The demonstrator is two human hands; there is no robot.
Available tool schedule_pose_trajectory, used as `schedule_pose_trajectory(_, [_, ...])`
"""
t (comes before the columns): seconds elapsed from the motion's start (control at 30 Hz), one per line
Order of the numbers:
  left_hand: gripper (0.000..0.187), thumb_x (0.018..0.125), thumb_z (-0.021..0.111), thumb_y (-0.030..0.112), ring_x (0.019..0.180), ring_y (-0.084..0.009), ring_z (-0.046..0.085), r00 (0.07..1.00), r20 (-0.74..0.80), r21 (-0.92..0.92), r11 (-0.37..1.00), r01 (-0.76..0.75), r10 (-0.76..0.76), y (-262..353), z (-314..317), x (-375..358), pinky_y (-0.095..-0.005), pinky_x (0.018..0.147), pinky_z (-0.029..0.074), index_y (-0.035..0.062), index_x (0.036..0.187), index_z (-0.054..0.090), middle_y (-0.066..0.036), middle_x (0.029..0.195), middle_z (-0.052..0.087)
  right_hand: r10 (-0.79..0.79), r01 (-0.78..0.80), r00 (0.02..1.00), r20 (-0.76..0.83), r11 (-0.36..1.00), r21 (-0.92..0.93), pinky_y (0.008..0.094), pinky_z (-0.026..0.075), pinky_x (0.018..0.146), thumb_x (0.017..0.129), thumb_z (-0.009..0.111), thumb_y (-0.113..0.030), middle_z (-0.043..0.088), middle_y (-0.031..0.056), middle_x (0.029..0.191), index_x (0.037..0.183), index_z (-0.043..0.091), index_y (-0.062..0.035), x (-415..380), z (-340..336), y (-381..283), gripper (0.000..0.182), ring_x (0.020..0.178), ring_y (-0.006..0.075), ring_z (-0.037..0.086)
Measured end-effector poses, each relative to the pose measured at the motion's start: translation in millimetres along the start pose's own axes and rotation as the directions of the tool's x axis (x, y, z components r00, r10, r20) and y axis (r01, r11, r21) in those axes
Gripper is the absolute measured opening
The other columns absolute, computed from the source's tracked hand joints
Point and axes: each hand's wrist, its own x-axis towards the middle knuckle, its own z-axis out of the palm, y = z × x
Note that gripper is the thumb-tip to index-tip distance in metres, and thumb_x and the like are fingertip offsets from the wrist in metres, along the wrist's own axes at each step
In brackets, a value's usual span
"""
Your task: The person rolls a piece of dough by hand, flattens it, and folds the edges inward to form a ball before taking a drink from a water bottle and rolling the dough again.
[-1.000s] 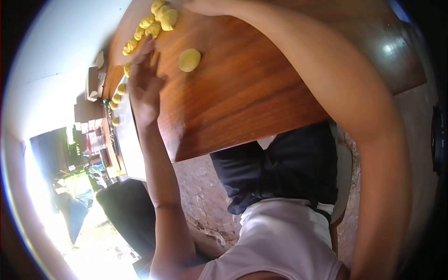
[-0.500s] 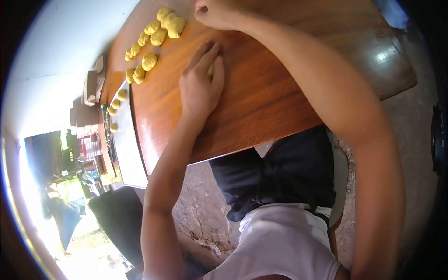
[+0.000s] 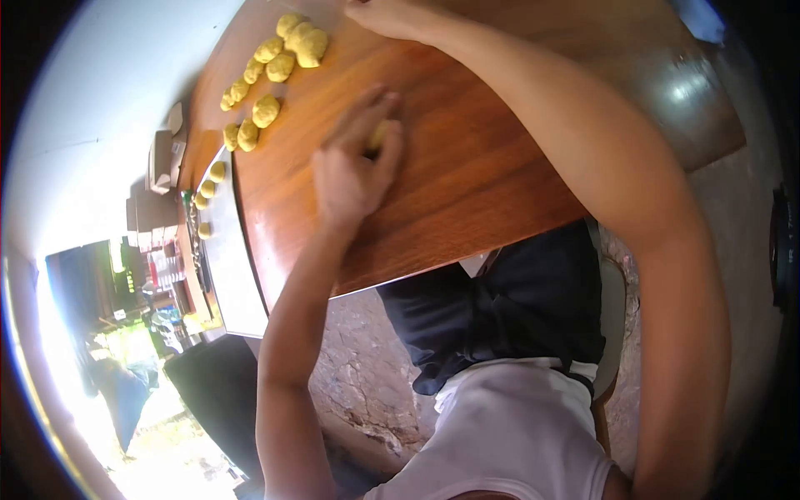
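Yellow dough ball: on the wooden tabletop, tucked under the left hand, with only a small part showing between thumb and fingers (dough is my reading of its look).
Left-hand grip: grasping the ball, thumb on one side and bent fingers over the other; blur hides how firmly they press.
Right hand: at the top edge of the view, partly cut off, fingers curled in; I can't make out whether anything is inside them.
Dough lumps: rough-surfaced, grouped beyond the left hand and off to its left, apart from the ball in hand.
White board: to the left of the left hand, with smooth balls lining its left edge.
Palm work: as I judge it, shaping the ball calls for a loose cup, weight light and even, thumb and fingers guarding the sides so that it neither flattens nor slips out.
Room on the wood: small circles would serve best, I'd say, keeping the knuckles off the nearest lumps.
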Motion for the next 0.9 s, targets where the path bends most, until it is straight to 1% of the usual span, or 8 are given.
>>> schedule_pose_trajectory(0.07, [0.031,0.09,0.065,0.021,0.112,-0.0359,0.07,0.983,-0.012,0.089,0.979,0.184,-0.183,-19.1,-0.5,7.6,-0.0414,0.094,0.057,0.0002,0.112,0.075,-0.02,0.125,0.071,-0.016,0.016,0.997,-0.072,1.0,0.0,0.0443,0.056,0.088,0.089,0.067,-0.024,0.074,0.0246,0.101,0.099,0.077,-0.0006,2.3,7.8,5.6,0.027,0.099,0.0374,0.072])
schedule_pose_trajectory(0.17, [0.034,0.089,0.063,0.024,0.108,-0.0376,0.071,0.989,-0.094,0.228,0.965,0.132,-0.113,-26.8,24.2,46.8,-0.0417,0.092,0.058,0.0014,0.111,0.076,-0.02,0.118,0.073,0.004,-0.002,0.997,-0.073,1.0,0.02,0.0442,0.056,0.091,0.089,0.068,-0.025,0.074,0.025,0.105,0.102,0.077,-0.0002,-2.1,5.9,4.9,0.029,0.102,0.0378,0.071])
schedule_pose_trajectory(0.23, [0.037,0.088,0.062,0.028,0.106,-0.0384,0.071,0.954,0.133,0.135,0.958,0.251,-0.269,-4.1,29.6,60.9,-0.0428,0.094,0.057,0.0025,0.111,0.076,-0.021,0.114,0.073,0.0,0.001,0.997,-0.071,1.0,0.018,0.0442,0.056,0.091,0.089,0.069,-0.026,0.074,0.025,0.106,0.102,0.077,0.0,-4.5,2.8,4.4,0.03,0.102,0.0378,0.071])
schedule_pose_trajectory(0.33, [0.028,0.086,0.068,0.02,0.11,-0.0368,0.069,0.999,0.021,-0.034,0.998,-0.047,0.048,5.3,12.6,14.4,-0.0474,0.091,0.056,0.0025,0.106,0.076,-0.022,0.126,0.069,0.028,-0.026,0.995,-0.1,0.999,0.019,0.0436,0.056,0.089,0.089,0.069,-0.026,0.074,0.0246,0.106,0.101,0.077,-0.0001,2.0,0.3,-0.3,0.029,0.101,0.0376,0.072])
schedule_pose_trajectory(0.6, [0.02,0.08,0.074,0.012,0.093,-0.0355,0.06,0.991,0.091,0.131,0.988,0.082,-0.094,-15.7,-1.8,17.2,-0.0435,0.082,0.052,0.0028,0.096,0.065,-0.014,0.103,0.066,-0.051,0.044,0.988,-0.147,0.998,-0.05,0.0439,0.057,0.081,0.088,0.072,-0.026,0.075,0.0221,0.093,0.093,0.077,0.0001,8.2,9.8,11.1,0.027,0.089,0.0363,0.073])
schedule_pose_trajectory(0.67, [0.018,0.078,0.075,0.011,0.095,-0.0362,0.062,0.974,0.179,-0.226,0.969,-0.098,0.141,-26.6,6.2,49.1,-0.0427,0.084,0.052,0.0037,0.091,0.064,-0.014,0.105,0.066,-0.054,0.049,0.987,-0.154,0.998,-0.04,0.0438,0.057,0.08,0.088,0.072,-0.025,0.075,0.0222,0.092,0.092,0.077,0.0002,11.8,13.6,19.7,0.026,0.088,0.036,0.073])
schedule_pose_trajectory(0.77, [0.017,0.077,0.075,0.008,0.097,-0.0358,0.063,0.914,0.174,-0.381,0.881,-0.28,0.366,-13.0,4.7,46.3,-0.041,0.086,0.052,0.0041,0.089,0.064,-0.013,0.102,0.066,-0.023,0.022,0.991,-0.129,1.0,-0.014,0.0437,0.056,0.079,0.088,0.071,-0.023,0.075,0.0223,0.092,0.09,0.077,0.0003,8.5,8.7,13.7,0.024,0.087,0.0354,0.073])
schedule_pose_trajectory(0.9, [0.015,0.079,0.076,0.01,0.097,-0.0329,0.064,0.97,0.184,-0.268,0.958,-0.103,0.156,-38.4,-24.9,-5.1,-0.04,0.086,0.052,0.0039,0.09,0.067,-0.013,0.096,0.067,-0.025,0.027,0.992,-0.126,0.999,0.017,0.0441,0.056,0.077,0.088,0.07,-0.022,0.075,0.0228,0.092,0.088,0.076,0.0012,12.7,7.6,14.9,0.023,0.086,0.0351,0.073])
